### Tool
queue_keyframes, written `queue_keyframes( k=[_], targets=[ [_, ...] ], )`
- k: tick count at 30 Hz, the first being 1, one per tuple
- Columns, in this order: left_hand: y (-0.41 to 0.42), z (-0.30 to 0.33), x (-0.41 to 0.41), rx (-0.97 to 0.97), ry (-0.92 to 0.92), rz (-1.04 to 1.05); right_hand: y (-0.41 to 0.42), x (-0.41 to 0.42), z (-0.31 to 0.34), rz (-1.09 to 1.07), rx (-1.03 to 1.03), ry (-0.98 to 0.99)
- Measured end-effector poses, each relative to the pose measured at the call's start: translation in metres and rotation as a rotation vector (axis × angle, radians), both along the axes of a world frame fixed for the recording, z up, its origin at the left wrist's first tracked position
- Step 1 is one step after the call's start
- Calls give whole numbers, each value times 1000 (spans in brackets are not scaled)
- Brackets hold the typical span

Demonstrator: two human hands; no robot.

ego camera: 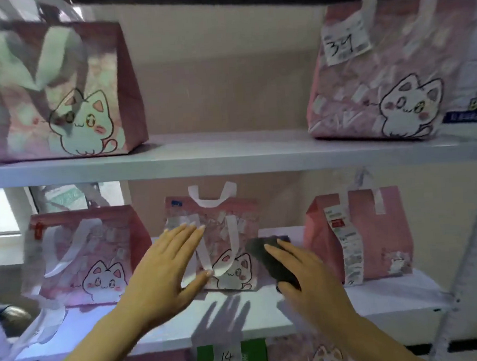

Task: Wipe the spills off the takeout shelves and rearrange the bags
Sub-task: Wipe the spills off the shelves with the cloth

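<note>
Here the middle bag (221,237) stands upright on the lower shelf (392,296), between two other pink bags. It is of soft pink cloth-like material with white strap handles and a drawn white cat on the front. The left hand (164,271) lies flat against its left front, fingers stretched out and spread, the thumb touching the lower part of the bag. The right hand (307,276) is just beside the bag's right edge and its fingers are closed over a dark grey cloth (267,256), which looks soft and crumpled.

The left bag (80,257) is wider and has a red tag near its top. The right bag (374,233) is plain on this side, with a long white receipt (347,246) hanging down it.

The shelves are smooth white boards. On the upper shelf (230,153) two more cat bags stand well apart; the right one (387,70) carries a paper label with "39". Behind them the wall is beige. A green sign (231,358) marked "14" hangs below the lower shelf.
</note>
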State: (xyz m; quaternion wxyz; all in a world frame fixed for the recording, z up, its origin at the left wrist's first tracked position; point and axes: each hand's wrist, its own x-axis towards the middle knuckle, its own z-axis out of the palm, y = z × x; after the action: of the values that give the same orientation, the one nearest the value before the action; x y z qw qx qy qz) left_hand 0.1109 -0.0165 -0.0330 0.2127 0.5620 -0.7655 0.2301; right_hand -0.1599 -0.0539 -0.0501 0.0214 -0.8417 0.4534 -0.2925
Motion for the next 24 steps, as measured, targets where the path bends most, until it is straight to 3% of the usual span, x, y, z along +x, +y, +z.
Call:
queue_keyframes(
  k=[5, 10, 12, 17, 24],
  targets=[
    [-12, 76, -30, -178, -15, -58, -1, -36, 78, -32, -406, -246],
    [-19, 110, -44, -297, 13, -50, -12, -65, 145, -96, -667, -239],
    [-25, 112, -40, -271, -19, 38, -23, -69, 159, -150, -662, -155],
    [-39, 114, -33, -204, -33, 193, -50, -47, 162, -170, -415, -54],
    [-51, 125, -54, -241, -54, 139, -59, 35, 151, -68, -522, -35]
  ],
)
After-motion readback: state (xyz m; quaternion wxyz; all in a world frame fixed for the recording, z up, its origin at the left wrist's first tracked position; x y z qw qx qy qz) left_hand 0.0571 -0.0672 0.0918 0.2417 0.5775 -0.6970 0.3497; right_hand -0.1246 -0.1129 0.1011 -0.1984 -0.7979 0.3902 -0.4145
